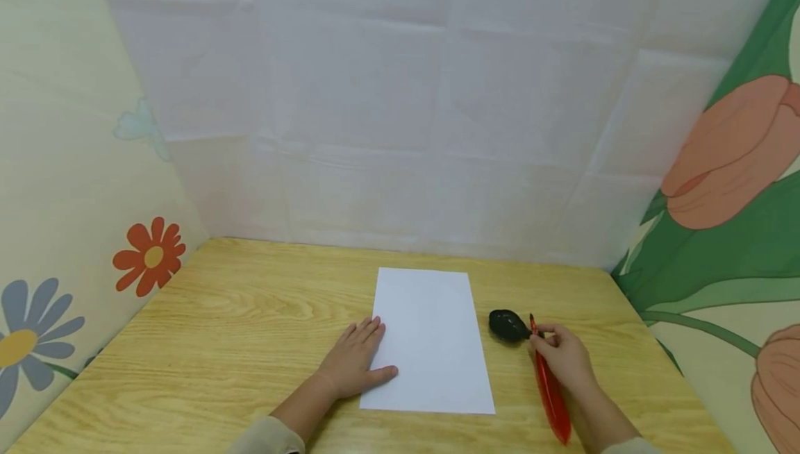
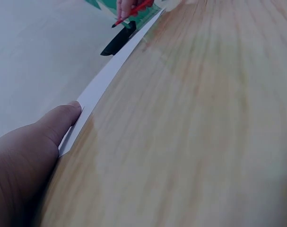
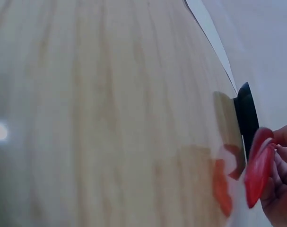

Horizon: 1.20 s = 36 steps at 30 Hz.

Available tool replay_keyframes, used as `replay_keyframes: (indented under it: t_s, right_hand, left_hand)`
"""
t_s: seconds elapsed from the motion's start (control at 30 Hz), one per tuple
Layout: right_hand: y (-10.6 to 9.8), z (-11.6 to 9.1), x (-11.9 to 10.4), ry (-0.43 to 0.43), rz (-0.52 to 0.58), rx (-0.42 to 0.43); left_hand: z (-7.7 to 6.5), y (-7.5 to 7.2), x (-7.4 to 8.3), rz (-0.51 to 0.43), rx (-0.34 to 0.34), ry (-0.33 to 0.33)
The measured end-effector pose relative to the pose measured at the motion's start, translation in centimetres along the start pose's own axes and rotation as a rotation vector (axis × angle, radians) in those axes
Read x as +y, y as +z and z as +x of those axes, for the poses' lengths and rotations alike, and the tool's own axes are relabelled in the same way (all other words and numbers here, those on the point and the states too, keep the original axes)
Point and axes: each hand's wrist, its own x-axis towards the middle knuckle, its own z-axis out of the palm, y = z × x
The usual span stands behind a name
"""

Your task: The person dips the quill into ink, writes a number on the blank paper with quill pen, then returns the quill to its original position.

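My flat left hand is touching paper; lower right, my right hand is pinching a red pen. Swinging risks bumping the black oval thing.

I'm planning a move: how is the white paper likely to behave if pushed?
The white paper looks thin, so it would probably buckle. Lying flat on the glossy table, it may slide, though the left hand on its edge might hinder that.

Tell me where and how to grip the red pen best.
Pinch the red pen near its dark tip, probably coming from the right, as the right hand does: the pen is slim there, while its body broadens further back.
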Motion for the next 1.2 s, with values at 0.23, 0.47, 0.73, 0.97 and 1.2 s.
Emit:
replay_keyframes:
  t_s: [0.23, 0.47, 0.73, 0.97, 1.2]
  right_hand:
    - [-0.9, 0.6, -1.0, -0.027, 0.016, 0.034]
    - [-2.1, 1.2, -2.0, -0.029, 0.123, 0.022]
    - [-2.0, 1.2, -3.1, -0.020, 0.331, -0.010]
    - [-1.7, 1.0, -4.0, -0.009, 0.536, 0.000]
    - [-1.7, 0.8, -4.7, 0.000, 0.576, -0.004]
  left_hand:
    - [0.0, -0.1, 0.0, 0.000, -0.013, -0.014]
    - [0.2, 0.0, -0.1, 0.002, -0.004, -0.007]
    - [0.3, 0.2, -0.2, 0.008, -0.005, -0.014]
    - [0.1, 0.0, 0.0, 0.026, -0.023, -0.008]
    - [0.1, -0.1, 0.0, 0.058, -0.041, -0.002]
